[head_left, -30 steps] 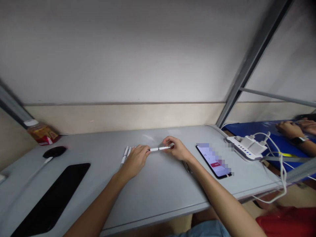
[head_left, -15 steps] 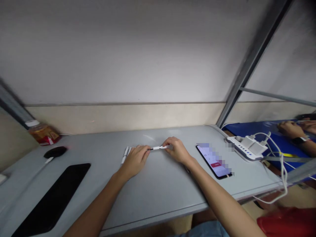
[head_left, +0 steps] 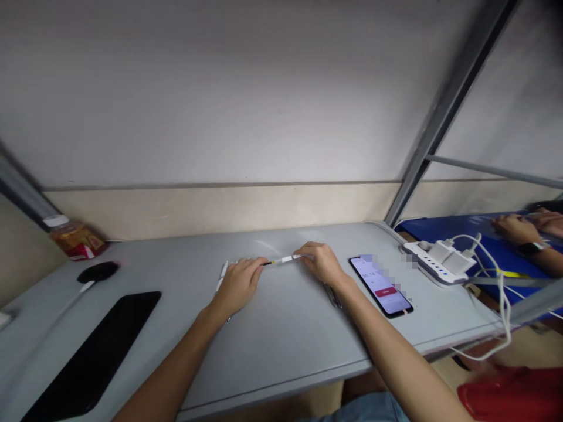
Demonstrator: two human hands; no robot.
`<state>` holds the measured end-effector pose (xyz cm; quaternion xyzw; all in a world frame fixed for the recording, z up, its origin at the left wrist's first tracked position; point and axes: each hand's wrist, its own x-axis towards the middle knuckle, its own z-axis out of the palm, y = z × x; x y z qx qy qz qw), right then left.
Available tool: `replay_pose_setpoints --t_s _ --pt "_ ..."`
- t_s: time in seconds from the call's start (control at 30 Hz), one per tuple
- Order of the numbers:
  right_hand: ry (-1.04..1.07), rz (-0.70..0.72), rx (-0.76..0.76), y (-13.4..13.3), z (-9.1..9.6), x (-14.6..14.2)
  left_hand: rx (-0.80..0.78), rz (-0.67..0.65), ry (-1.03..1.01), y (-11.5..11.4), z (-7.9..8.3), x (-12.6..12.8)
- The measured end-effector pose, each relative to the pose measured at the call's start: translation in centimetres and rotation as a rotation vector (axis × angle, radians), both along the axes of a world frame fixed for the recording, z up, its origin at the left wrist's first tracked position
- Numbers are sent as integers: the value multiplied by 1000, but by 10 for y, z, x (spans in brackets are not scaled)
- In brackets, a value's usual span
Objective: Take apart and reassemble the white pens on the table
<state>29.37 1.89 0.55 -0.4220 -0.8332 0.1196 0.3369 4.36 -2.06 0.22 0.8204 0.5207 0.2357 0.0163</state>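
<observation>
Between my two hands a white pen (head_left: 287, 259) is held level just over the grey desk. My right hand (head_left: 320, 262) pinches its white barrel at the right end. The fingers of my left hand (head_left: 241, 280) are closed on the pen's thin dark part (head_left: 267, 264), which shows a small yellow spot where it meets the barrel. Below and beside my left hand lie other white pens (head_left: 222, 274), mostly covered by it. Dark, slim pen-like pieces (head_left: 333, 295) rest on the desk by my right forearm, partly hidden.
A lit phone (head_left: 382, 286) lies right of my right hand, with a white power strip (head_left: 435, 264) and cables beyond. To the left are a dark phone (head_left: 94, 354), a round black pad (head_left: 98, 271) and a bottle (head_left: 75, 237). Another person's hands (head_left: 521, 230) are at far right.
My right hand has shifted slightly right, away from my left. More of the pen's thin dark part shows between the hands, with its yellow spot. More of the pieces by my right forearm are visible.
</observation>
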Motion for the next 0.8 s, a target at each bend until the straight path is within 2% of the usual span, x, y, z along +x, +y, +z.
replay_pose_setpoints --t_s 0.23,0.3,0.5,0.63,0.8 --pt "94 191 2 -7 -4 -20 -24 -54 -14 -1 -6 5" --pt "162 200 -63 -8 -5 -21 -21 -72 4 -1 -6 5" --pt "239 186 -445 -9 0 -18 -7 -113 33 -4 3 5" --pt "312 241 -442 -9 3 -14 -3 -77 25 -4 6 5" --pt "227 189 -557 -9 2 -11 -15 -117 18 -4 2 5"
